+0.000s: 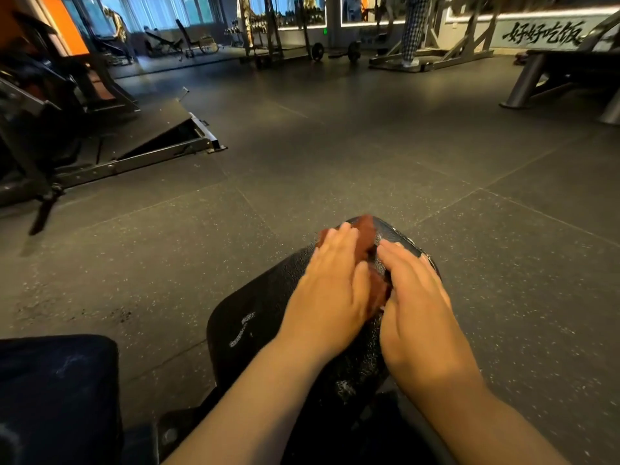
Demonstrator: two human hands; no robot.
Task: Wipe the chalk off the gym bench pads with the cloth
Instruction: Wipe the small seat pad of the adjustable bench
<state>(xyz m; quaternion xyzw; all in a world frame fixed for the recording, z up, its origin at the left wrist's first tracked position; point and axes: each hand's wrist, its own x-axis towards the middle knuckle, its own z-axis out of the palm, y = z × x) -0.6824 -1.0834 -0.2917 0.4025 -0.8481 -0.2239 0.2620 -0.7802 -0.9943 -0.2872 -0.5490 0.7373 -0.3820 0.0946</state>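
A black bench pad (255, 303) stretches away from me at bottom centre, with white chalk smears (242, 328) on its left part. A reddish-brown cloth (364, 238) lies on the pad's far end. My left hand (330, 286) presses flat on the cloth's left side, fingers together and extended. My right hand (416, 297) lies flat along the cloth's right side, touching it. Most of the cloth is hidden under the hands. Both hands are blurred.
A second dark pad (57, 391) with faint chalk marks sits at bottom left. A slanted foot platform on a steel frame (161, 135) stands at left. Racks, barbells and a person in checked trousers (414, 28) are at the back. Speckled rubber floor (335, 146) surrounds the bench.
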